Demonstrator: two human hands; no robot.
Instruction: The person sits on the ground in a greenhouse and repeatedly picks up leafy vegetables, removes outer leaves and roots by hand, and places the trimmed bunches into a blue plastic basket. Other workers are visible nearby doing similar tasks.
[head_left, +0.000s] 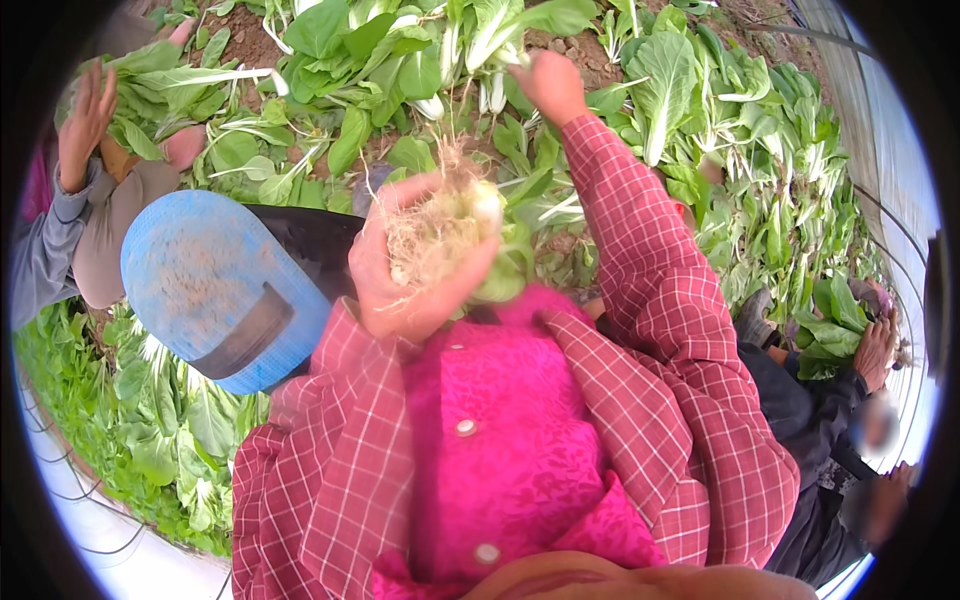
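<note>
My left hand (420, 262) grips a bunch of leafy greens by the base in front of my chest. Their tangled pale roots (427, 232) face up toward me, and part of the leaves (510, 262) shows below and to the right. Farther out, my right hand (555, 86) is stretched to the ground with its fingers closed around the white stem base of a leafy green plant (491, 37). Its fingertips are partly hidden there. Many uprooted bok choy-like greens (397, 60) lie around that hand on brown soil.
A soil-smeared blue rounded pad (217, 285) with a dark strip is at my left. Another person's hand (86, 124) is at far left; at right a co-worker's hand (874, 352) touches greens (829, 330). Greens (787, 180) spread along the plastic sheeting (885, 112).
</note>
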